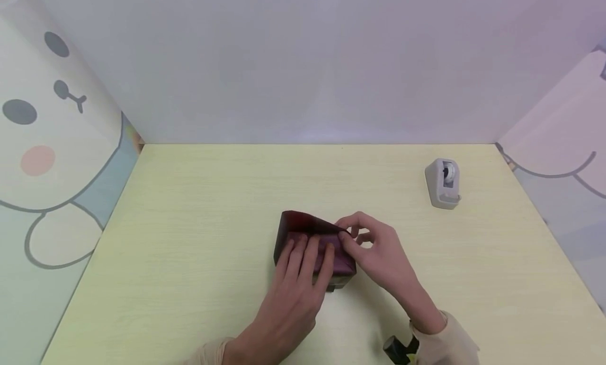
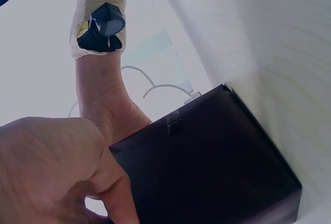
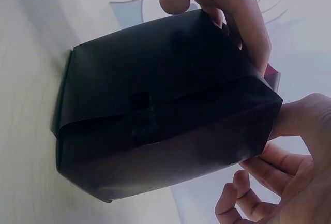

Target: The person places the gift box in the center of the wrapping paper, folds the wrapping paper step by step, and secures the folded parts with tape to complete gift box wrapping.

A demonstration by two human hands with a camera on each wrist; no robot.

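A small box [image 1: 344, 262] wrapped in dark purple paper sits on the table in front of me. At its far side a paper flap [image 1: 303, 221] stands up, its inner face reddish. My left hand [image 1: 295, 294] rests on the box top with fingers spread and nearly straight. The flap's right corner is pinched between thumb and fingers of my right hand [image 1: 381, 252]. A strip of clear tape [image 3: 144, 118] crosses a paper seam in the right wrist view, and a piece of tape [image 2: 175, 123] lies near an edge in the left wrist view.
A grey tape dispenser [image 1: 443, 183] with a roll in it stands at the back right of the pale wooden table [image 1: 189, 223]. Behind rises a plain light wall [image 1: 303, 65]. A black wrist device [image 1: 400, 349] sits at the right sleeve.
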